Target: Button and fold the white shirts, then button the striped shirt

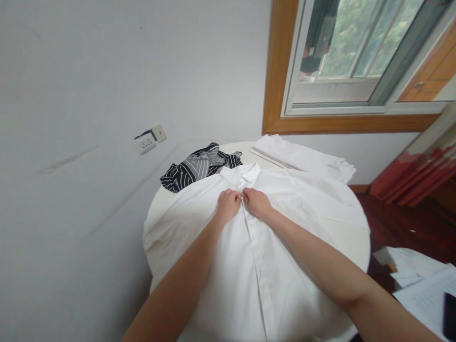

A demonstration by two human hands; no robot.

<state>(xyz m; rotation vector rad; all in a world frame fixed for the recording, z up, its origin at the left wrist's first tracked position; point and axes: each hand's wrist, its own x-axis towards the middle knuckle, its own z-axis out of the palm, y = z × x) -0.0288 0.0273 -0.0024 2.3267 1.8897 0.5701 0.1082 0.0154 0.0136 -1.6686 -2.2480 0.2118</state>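
Shirt (235, 270) spread on the table (352, 242), collar (249, 176) just beyond the fingers
Left hand (228, 204) and right hand (255, 202) both have fingertips pinched on the placket (252, 232), nearly touching; can't tell if there's a button in there. Imo an uneven tug from either side could skew or pucker the front, and slack fabric under the wrists could bunch up. Striped cloth (194, 170) is past the fingers to the left, folded cloth (302, 157) past them to the right.
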